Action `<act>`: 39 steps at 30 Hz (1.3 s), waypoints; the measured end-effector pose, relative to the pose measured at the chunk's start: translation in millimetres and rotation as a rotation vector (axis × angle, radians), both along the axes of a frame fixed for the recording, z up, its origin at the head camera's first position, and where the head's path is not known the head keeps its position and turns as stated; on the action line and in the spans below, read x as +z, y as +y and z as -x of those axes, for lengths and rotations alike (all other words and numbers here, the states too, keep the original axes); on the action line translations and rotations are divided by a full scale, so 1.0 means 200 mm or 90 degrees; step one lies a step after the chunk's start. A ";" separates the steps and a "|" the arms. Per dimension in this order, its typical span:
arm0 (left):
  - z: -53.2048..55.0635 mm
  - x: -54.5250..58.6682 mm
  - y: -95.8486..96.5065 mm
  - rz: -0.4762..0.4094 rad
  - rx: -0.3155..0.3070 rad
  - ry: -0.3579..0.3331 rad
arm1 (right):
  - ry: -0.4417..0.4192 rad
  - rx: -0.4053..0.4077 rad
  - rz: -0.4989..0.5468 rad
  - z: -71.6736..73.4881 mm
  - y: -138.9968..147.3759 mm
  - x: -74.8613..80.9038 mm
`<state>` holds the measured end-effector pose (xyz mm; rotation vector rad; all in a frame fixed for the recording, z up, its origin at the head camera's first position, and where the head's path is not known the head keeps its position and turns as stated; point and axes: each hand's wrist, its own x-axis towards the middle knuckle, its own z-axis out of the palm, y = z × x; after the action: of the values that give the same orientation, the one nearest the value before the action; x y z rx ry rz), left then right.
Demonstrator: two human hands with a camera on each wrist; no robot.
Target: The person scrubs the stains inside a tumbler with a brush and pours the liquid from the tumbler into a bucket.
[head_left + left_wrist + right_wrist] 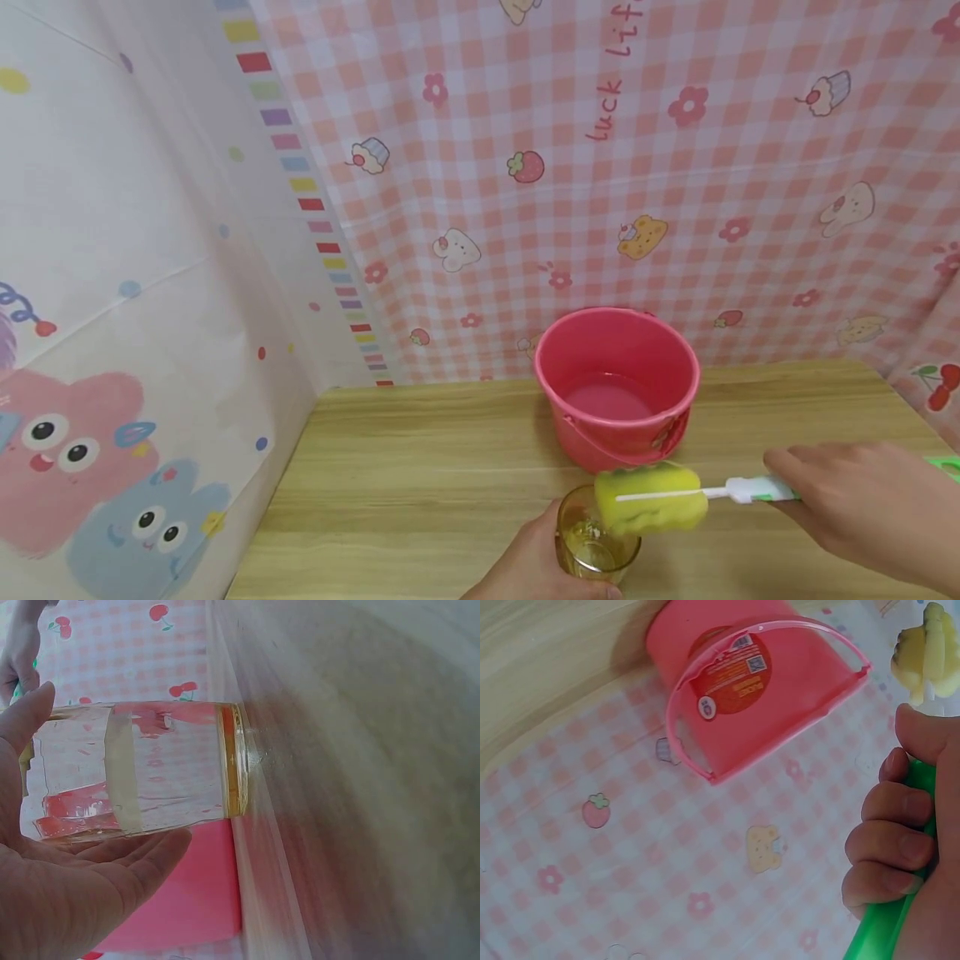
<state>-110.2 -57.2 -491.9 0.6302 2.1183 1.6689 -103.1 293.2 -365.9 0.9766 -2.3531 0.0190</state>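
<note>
An amber-tinted drinking glass (597, 546) stands upright on the wooden table near its front. My left hand (543, 560) grips it, thumb on one side and fingers curved along the other, as the left wrist view shows. My right hand (862, 504) holds a bottle brush by its green and white handle (889, 922), fingers wrapped around it. The brush's yellow sponge head (660, 500) lies sideways over the right part of the glass's rim, overlapping it in the head view. In the right wrist view the sponge head (930, 656) shows beyond my thumb.
A pink bucket (558, 400) with some water in it stands just behind the glass, its handle hanging down the front. The wooden table (405, 483) meets a pink checked cloth (495, 200) at the back and a white cartoon-printed cloth (180, 333) on the left.
</note>
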 end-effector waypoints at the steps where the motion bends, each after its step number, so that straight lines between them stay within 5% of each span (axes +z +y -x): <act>1: 0.00 0.00 0.00 -0.003 -0.001 -0.006 | 0.006 0.006 -0.005 0.00 -0.01 0.01; 7: 0.00 0.00 0.00 -0.012 -0.007 -0.024 | 0.028 0.034 -0.038 0.03 -0.06 0.04; 17: 0.00 0.00 0.00 0.013 0.002 -0.010 | -0.026 0.064 -0.089 0.07 -0.08 0.06; 25: 0.00 0.01 0.01 0.011 0.009 -0.046 | -0.037 0.061 -0.112 0.06 -0.17 0.08; 30: 0.00 0.01 0.01 0.001 0.005 -0.035 | 0.012 0.092 -0.136 0.08 -0.21 0.10; 39: 0.00 0.02 0.01 -0.009 0.005 -0.077 | 0.037 0.091 -0.203 0.09 -0.27 0.14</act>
<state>-109.9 -54.9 -488.7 0.5125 2.0289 1.6832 -120.2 238.9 -338.0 1.2779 -2.2702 -0.3331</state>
